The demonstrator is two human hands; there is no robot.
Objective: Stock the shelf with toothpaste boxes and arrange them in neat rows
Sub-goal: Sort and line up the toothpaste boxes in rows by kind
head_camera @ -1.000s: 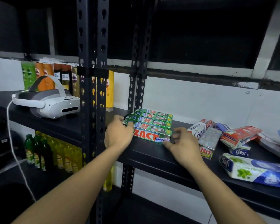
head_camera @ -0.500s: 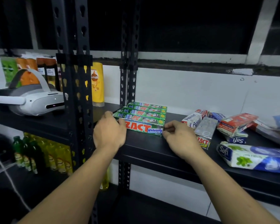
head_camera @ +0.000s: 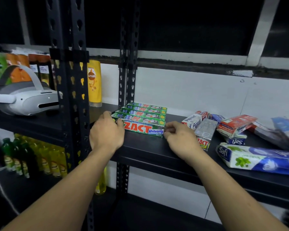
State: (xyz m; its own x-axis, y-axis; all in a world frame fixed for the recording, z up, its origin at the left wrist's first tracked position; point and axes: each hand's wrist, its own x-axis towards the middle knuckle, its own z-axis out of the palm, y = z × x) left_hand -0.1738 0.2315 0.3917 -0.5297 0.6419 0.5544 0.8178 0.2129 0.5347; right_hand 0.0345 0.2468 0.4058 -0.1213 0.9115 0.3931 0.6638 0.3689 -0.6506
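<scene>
Several green ZACT toothpaste boxes (head_camera: 144,112) lie side by side in a flat row on the black shelf (head_camera: 148,152), long sides facing me. The front ZACT box (head_camera: 140,129) shows its red logo. My left hand (head_camera: 107,134) curls over that box's left end and hides it. At the right end, my right hand (head_camera: 180,137) holds the box with curled fingertips. More toothpaste boxes lie loose to the right: a Pepsodent box (head_camera: 193,121), a silver ZACT box (head_camera: 205,130), a red box (head_camera: 235,125) and a large Safi box (head_camera: 257,160).
A black slotted upright post (head_camera: 68,97) stands left of the row. Beyond the post sit a white headset (head_camera: 28,100) and a yellow Sunsilk bottle (head_camera: 94,82). Green and yellow bottles (head_camera: 32,157) fill the lower left shelf. A white wall is behind the shelf.
Both hands stay at the ends of the front ZACT box. The view has shifted a little to the right and lower; the boxes have not visibly moved on the shelf.
</scene>
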